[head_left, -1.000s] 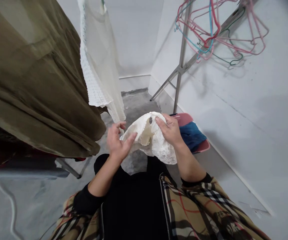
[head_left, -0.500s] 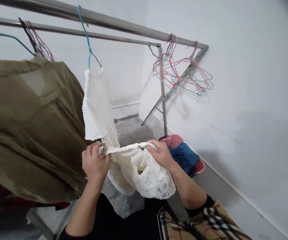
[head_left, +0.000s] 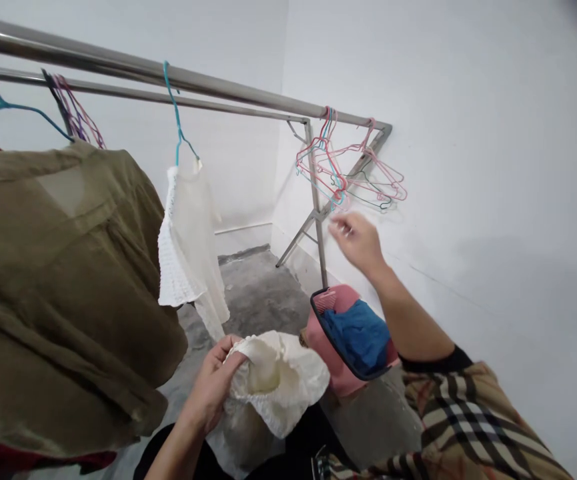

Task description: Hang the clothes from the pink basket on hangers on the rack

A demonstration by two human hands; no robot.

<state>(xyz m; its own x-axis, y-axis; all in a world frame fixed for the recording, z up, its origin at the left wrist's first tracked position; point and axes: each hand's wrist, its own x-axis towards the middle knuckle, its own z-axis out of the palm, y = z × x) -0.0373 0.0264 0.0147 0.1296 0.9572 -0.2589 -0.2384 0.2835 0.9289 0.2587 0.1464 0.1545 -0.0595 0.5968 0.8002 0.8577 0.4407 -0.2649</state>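
My left hand [head_left: 215,383] is closed on the gathered edge of a white lace garment [head_left: 288,380], which hangs bunched with its opening facing up. My right hand [head_left: 358,243] is raised off to the right, holding nothing that shows; its fingers are loosely bent, with a gap between them, and a little blurred. Just above and left of it, pink, red and blue hangers [head_left: 333,170] hang in a cluster on the rail. A sheer white top [head_left: 191,240] hangs from a blue hanger [head_left: 175,113] beyond my left hand.
A steel clothes rack [head_left: 248,97] runs across the view, its crossed legs [head_left: 318,217] near the wall. An olive shirt [head_left: 68,287] hangs at the left. On the floor at the right stands a pink basket [head_left: 335,353] with blue cloth [head_left: 361,333] inside.
My right hand has let go of the white garment and moved up and right towards the hangers. My left hand still holds the garment, now lower and sagging open.
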